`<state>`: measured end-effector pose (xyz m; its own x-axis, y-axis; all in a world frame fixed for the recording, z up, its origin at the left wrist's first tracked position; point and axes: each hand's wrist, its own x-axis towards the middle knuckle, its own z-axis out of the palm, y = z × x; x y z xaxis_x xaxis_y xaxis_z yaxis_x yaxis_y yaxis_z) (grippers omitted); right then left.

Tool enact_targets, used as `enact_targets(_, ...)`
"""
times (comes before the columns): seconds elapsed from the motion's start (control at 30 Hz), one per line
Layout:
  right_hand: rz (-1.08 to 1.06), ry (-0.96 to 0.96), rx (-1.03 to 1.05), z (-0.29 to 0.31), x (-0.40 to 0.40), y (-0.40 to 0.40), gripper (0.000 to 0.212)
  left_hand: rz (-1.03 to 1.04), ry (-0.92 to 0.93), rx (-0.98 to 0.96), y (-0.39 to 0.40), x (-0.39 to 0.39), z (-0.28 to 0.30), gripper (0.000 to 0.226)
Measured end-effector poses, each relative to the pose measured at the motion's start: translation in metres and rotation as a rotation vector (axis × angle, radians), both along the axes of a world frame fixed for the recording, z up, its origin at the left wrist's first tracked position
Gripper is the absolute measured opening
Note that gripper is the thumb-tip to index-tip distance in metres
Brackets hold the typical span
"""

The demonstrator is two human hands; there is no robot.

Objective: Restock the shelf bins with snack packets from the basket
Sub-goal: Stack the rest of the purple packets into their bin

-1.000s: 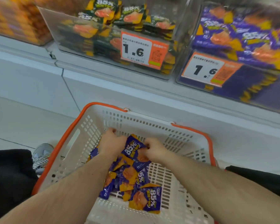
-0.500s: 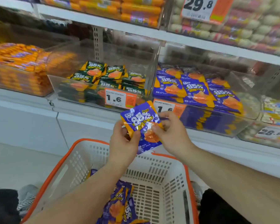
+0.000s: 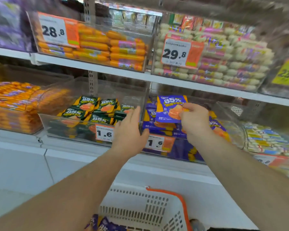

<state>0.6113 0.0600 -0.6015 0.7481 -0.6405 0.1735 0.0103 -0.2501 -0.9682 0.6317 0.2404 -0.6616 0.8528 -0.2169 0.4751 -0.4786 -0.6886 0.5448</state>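
Packet [image 3: 171, 108] marked "85%", right hand [image 3: 194, 120] pinching

A purple snack packet [image 3: 171, 108] stands upright, pinched over the clear bin [image 3: 177, 130] of matching packets. More purple packets [image 3: 105, 225] lie in the white basket [image 3: 140, 207] below.

White shelf board [image 3: 107, 68] above my eye line, perforated upright [image 3: 91, 84] behind it. White base panel [image 3: 73, 164] below lower shelf. Pale tiled floor [image 3: 10, 197] at my left. Light even, bright; edges blurred.

orange sausages [image 3: 113, 47]; white sausages [image 3: 232, 64]; price tags [image 3: 58, 30]
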Motion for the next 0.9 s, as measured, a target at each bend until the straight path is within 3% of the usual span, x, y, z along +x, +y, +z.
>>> enact_targets(0.13,-0.019,0.108,-0.046,-0.006,0.023,0.010,0.032,-0.004,-0.037,0.137,-0.003,0.005,-0.012,0.067)
enact_targets(0.43,0.042,0.402,-0.495,-0.014,0.029,0.022,0.030,0.069,-0.041,0.170,-0.004,0.010,-0.012,0.073)
enact_targets(0.9,0.068,0.434,-0.550,-0.019,0.027,0.010,0.031,0.101,-0.050,0.215,-0.009,0.011,-0.014,0.071)
